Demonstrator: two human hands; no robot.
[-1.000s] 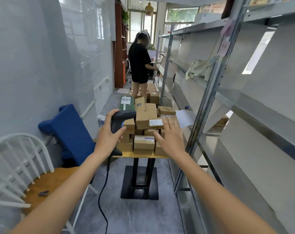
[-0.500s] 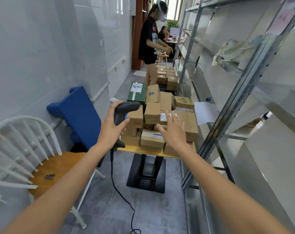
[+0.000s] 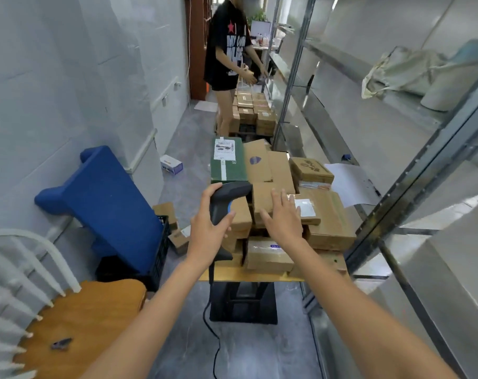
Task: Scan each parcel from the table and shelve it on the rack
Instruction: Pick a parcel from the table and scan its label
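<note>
Two hands reach toward parcels piled on a table at frame centre.

The left hand grips a scanner; the right hand, fingers spread flat, hovers over a taped parcel.

Lighting: bright, even daylight, seemingly from the far end of the aisle. Glare: pale sheen on the metal rack panels and the glossy left wall. Shadows: soft, under the desk edge. Blur: motion smear throughout, strongest on the white chair at lower left. Distortion: wide-angle bending of uprights towards the edges.
</note>
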